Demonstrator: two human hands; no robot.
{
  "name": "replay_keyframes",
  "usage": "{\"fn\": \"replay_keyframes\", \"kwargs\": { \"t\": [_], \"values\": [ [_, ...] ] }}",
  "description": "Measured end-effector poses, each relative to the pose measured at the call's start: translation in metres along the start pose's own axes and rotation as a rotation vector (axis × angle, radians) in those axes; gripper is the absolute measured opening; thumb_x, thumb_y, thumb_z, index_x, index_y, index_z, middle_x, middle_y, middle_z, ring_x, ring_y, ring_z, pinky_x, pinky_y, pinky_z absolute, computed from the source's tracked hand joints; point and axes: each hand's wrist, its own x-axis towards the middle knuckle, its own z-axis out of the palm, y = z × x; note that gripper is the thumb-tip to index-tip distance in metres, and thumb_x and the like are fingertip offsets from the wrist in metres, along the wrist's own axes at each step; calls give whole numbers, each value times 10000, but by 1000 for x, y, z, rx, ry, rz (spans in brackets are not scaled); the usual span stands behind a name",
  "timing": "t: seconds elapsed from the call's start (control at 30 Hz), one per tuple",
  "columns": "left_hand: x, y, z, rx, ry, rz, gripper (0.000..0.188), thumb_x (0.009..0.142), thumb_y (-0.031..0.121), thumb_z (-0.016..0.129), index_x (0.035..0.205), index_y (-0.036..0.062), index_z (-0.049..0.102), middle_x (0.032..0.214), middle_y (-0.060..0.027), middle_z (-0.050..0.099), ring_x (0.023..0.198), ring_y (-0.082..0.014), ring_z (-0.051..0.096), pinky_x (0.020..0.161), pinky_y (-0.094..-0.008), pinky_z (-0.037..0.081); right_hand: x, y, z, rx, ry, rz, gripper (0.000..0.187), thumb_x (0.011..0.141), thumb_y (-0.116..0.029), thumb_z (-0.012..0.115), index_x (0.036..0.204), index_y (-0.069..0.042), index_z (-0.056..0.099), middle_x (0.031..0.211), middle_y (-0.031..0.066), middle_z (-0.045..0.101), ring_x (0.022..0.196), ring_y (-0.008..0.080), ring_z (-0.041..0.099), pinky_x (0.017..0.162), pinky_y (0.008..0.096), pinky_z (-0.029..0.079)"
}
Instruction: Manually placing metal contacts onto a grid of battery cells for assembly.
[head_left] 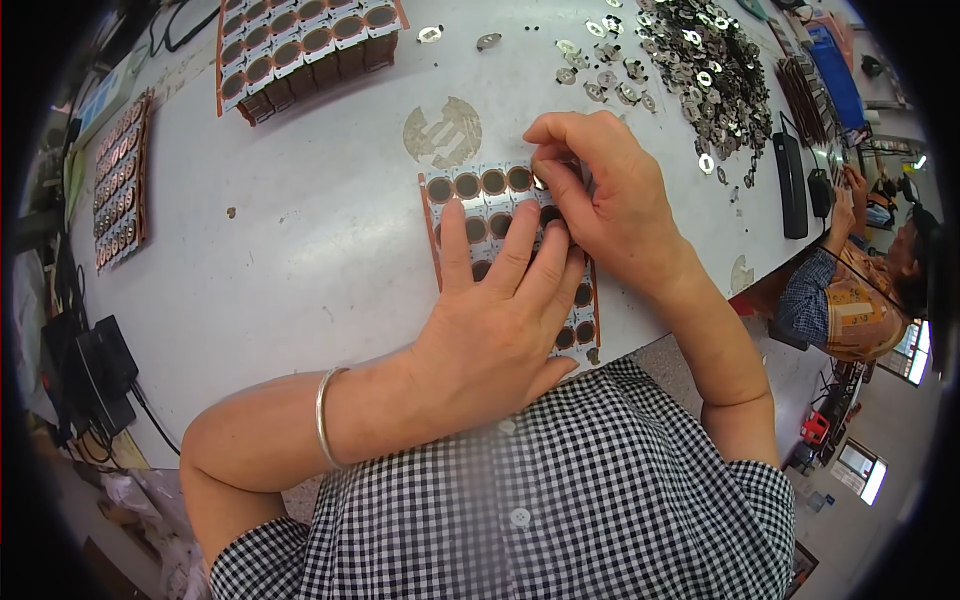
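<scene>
A panel of small round circuit boards (pixel 467 186), with dark discs in rows and orange edge strips, lies on the table in front of me. My left hand (pixel 485 320) rests across it palm down with fingers spread, covering much of the middle rows. At the panel's far right corner, my right hand (pixel 625 200) has thumb and forefinger pinched together. A small shiny metal piece (pixel 540 183) shows beside the thumb tip, mostly hidden by the fingers. Further off to the right spreads a heap of small silver metal clips (pixel 700 75), with several loose ones (pixel 605 80) beside it.
A thick stack of similar panels (pixel 310 45) stands at the far left. Another stack of panels (pixel 122 185), bearing metal parts, lies near the left edge. Black power adapters with cables (pixel 105 375) sit lower left. A co-worker (pixel 850 290) is at the table's right side, near a black bar-shaped object (pixel 789 185).
</scene>
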Motion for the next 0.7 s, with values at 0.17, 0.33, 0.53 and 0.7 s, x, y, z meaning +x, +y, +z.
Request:
{"fn": "replay_keyframes", "kwargs": {
  "t": [0.17, 0.33, 0.53, 0.7],
  "values": [
    [-1, 0, -1, -38, 18, -19, 865, 709, 536, 801, 1353, -10, 612, 1441, -238, 491, 1434, -447, 389, 1116, -804, 133, -11, 4, 2, -42, 106, 4, 304, 821, 30, 765, 1107, -49, 698, 941, 62, 704, 895, 231, 638, 797, 333, 527],
    [-7, 4, -7, 80, -35, -55, 855, 734, 543, 788, 1370, 0, 614, 1458, -216, 485, 1452, -478, 352, 1110, -810, 145, -13, -4, -1, -109, 101, -74, 286, 793, 31, 787, 1061, -49, 724, 899, 48, 724, 870, 219, 628, 773, 324, 521],
    [-7, 5, -7, 94, -75, -54, 861, 733, 537, 789, 1384, 3, 609, 1487, -211, 465, 1467, -492, 328, 1110, -826, 130, -14, -3, 2, -80, 116, -91, 287, 788, 31, 789, 1057, -53, 732, 903, 48, 733, 852, 211, 622, 719, 317, 520],
    [-7, 3, -6, 84, -68, -47, 866, 719, 532, 800, 1376, 0, 614, 1487, -214, 462, 1466, -498, 326, 1106, -830, 131, -16, -7, 5, -91, 131, -63, 281, 798, 22, 789, 1061, -53, 724, 894, 58, 730, 770, 193, 615, 676, 310, 518]
  ]
}}
